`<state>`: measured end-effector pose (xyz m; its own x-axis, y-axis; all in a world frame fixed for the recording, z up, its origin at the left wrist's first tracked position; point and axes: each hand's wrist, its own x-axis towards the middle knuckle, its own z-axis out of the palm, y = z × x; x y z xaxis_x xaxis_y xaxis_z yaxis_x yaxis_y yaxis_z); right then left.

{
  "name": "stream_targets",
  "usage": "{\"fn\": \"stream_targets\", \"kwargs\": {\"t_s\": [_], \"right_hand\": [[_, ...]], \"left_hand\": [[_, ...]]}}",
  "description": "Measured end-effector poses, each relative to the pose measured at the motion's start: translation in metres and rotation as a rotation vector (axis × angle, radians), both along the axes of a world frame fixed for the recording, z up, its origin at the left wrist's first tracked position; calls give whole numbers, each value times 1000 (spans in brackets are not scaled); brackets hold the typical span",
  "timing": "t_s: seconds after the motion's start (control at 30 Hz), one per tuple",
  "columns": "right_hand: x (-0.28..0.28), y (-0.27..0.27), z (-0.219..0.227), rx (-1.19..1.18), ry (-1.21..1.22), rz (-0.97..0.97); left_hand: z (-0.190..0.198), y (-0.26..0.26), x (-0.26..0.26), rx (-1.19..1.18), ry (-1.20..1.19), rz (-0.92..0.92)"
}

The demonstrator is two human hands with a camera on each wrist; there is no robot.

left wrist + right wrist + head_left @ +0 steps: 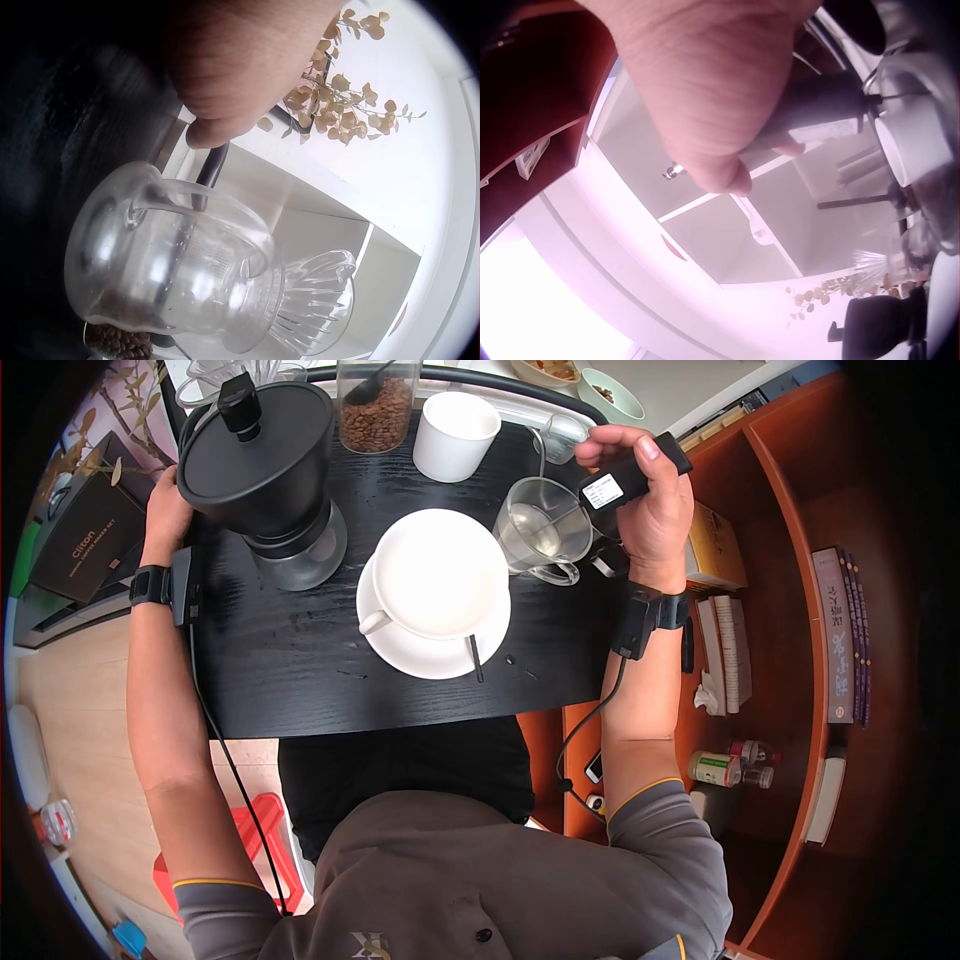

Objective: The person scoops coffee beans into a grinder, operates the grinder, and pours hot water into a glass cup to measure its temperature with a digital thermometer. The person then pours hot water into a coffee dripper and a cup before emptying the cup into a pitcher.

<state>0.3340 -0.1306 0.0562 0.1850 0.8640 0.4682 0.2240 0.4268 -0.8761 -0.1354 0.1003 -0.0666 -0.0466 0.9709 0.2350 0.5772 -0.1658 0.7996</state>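
Observation:
My right hand [655, 510] grips a black handheld milk frother [628, 478] with a white label. Its thin rod slants down toward a glass mug [512, 550] holding a little pale liquid. In the right wrist view the fingers wrap around the dark frother body [821, 105]. My left hand [168, 510] rests at the table's left edge, beside the black coffee grinder [255, 455]. Up close in the left wrist view, that hand [240, 67] lies against the end of a black rail [213, 166], its other fingers hidden. A white cup [440, 575] sits on a saucer [440, 660] with a dark stirrer.
Behind the cup stand a white tumbler [455, 440] and a jar of coffee beans [375, 420]. A small glass [562, 435] is near the right hand. A glass server [161, 255] stands beyond the left hand. Red-brown shelves [790, 610] with books flank the table's right side.

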Motion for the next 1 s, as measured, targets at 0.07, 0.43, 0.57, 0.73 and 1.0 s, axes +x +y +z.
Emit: {"fn": "stream_targets", "kwargs": {"t_s": [0.07,0.43,0.57,0.73,1.0], "right_hand": [[-1,-1,1,6,8,9],[4,0,-2,14,0,3],[5,0,-1,7,31,45],[6,0,0,-1,36,10],[8,0,0,5,45,2]], "left_hand": [[-1,0,1,5,-14,4],[-1,-1,2,6,-43,6],[-4,3,-1,-8,-41,3],[-3,1,0,10,-61,-8],[-3,2,0,-4,-13,26]]}}
